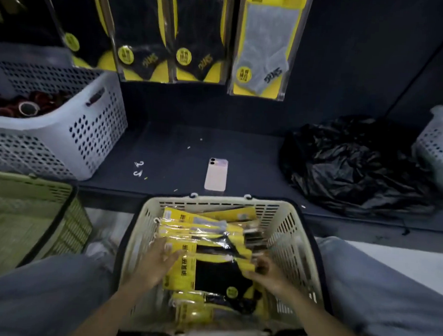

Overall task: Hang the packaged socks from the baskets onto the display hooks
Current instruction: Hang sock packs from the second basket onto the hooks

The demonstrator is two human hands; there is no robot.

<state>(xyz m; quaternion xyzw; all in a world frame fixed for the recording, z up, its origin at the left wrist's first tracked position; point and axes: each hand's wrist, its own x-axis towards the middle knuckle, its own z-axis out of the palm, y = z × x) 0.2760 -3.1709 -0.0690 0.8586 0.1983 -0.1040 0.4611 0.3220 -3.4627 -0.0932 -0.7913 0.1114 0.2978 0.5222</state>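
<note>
Down between the person's knees sits the cream basket (223, 202), stuffed with yellow sock packs (207, 231) in a fanned stack, hook ends toward its left wall. Both forearms come in from the bottom and angle inward over the basket's near rim. The left hand (159, 263) lies palm-down with fingers pretty much straight, tips resting on the yellow left end of the top pack (209, 272), not wrapped round anything. The right hand (268, 273) is at the other end of that same pack, fingers curled in and gripping its right edge, though it's blurry so I can't give finger details. Just past the basket's far rim runs a dark shelf (254, 149), with a pale phone (216, 174) lying face down close to the basket and a couple of little white hooks (138, 168) left of it. Further right of the basket there's a crumpled black bag (351, 161). Off to its left are a white basket (63, 134) on the shelf and a green basket (20, 208) nearer. Above the basket, on the back wall, hanging packs (150, 35) are up, the rightmost a grey pack (265, 46).
</note>
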